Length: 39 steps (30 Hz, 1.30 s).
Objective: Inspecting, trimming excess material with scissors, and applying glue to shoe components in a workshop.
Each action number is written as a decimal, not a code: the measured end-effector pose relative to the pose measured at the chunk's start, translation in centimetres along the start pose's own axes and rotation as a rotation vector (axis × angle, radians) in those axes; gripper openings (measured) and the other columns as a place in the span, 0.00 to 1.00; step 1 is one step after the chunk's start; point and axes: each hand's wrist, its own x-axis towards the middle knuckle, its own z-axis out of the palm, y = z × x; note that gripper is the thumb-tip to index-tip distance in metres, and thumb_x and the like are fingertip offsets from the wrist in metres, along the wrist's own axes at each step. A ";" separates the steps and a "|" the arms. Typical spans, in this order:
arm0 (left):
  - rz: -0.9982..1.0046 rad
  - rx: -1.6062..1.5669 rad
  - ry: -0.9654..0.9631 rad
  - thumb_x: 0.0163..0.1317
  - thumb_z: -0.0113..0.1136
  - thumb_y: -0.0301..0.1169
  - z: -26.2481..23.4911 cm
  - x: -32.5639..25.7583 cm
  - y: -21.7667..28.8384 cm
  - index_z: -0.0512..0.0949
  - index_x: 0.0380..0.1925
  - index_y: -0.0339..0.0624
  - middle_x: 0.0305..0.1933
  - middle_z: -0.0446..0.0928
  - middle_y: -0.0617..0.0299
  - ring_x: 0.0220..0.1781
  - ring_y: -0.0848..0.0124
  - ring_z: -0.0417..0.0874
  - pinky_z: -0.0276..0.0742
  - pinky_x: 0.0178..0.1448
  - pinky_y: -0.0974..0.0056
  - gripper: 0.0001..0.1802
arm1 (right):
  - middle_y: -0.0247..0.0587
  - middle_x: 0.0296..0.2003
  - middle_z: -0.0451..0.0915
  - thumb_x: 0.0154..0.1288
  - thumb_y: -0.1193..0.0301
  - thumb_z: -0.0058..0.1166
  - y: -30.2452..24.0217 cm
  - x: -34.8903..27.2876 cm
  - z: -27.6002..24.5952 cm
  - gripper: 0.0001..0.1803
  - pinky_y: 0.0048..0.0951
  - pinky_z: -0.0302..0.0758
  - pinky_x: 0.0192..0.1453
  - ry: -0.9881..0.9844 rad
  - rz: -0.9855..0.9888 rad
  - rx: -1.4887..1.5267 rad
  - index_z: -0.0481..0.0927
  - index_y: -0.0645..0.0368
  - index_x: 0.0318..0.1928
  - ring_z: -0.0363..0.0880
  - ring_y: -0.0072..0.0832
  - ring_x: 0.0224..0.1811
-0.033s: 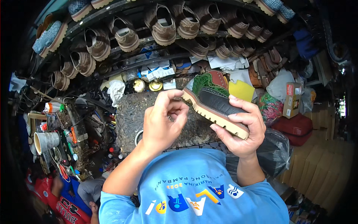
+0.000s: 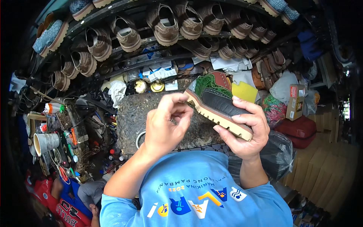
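A shoe [image 2: 217, 102] with black leather, a green stringy patch and a maroon eyelet panel is tilted over a dark, worn block [image 2: 132, 113]. Its thick tan sole has notches along the edge and faces me. My right hand [image 2: 249, 130] grips the black front end, thumb on the sole and fingers over the upper. At the opposite end, my left hand [image 2: 168, 123] has its fingers curled toward the thumb, the index fingertip at the sole's edge. Whatever may be between those fingers is hidden. A metal ring [image 2: 140, 139] shows beside the left wrist.
Rows of brown shoes [image 2: 163, 26] fill the rack ahead. Two open tins [image 2: 157, 86] and a yellow sheet [image 2: 245, 92] lie behind the block. A white bucket [image 2: 46, 143] and tools stand left. A red bag [image 2: 298, 133] lies right. Another person in red [image 2: 64, 200] sits lower left.
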 end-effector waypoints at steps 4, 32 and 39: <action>0.052 0.086 -0.044 0.62 0.69 0.21 -0.3 -0.3 0.8 0.78 0.49 0.35 0.37 0.88 0.56 0.38 0.71 0.90 0.85 0.43 0.68 0.16 | 0.56 0.49 0.83 0.40 0.76 0.83 0.2 0.1 -0.5 0.25 0.40 0.85 0.56 0.001 0.009 -0.029 0.81 0.59 0.39 0.86 0.44 0.53; -0.017 0.160 -0.381 0.37 0.63 0.20 -5.4 -6.7 -0.9 0.81 0.62 0.39 0.51 0.86 0.45 0.45 0.54 0.90 0.83 0.54 0.59 0.41 | 0.58 0.48 0.84 0.41 0.75 0.83 1.5 -1.0 -1.3 0.26 0.41 0.84 0.56 0.095 0.059 0.004 0.79 0.60 0.39 0.86 0.45 0.53; 0.004 0.152 -0.387 0.38 0.63 0.21 -5.2 -6.4 -1.1 0.81 0.62 0.39 0.50 0.87 0.45 0.42 0.55 0.90 0.83 0.52 0.59 0.41 | 0.57 0.48 0.84 0.40 0.75 0.84 1.5 -0.9 -1.0 0.26 0.41 0.85 0.55 0.115 0.062 0.017 0.80 0.60 0.39 0.87 0.45 0.52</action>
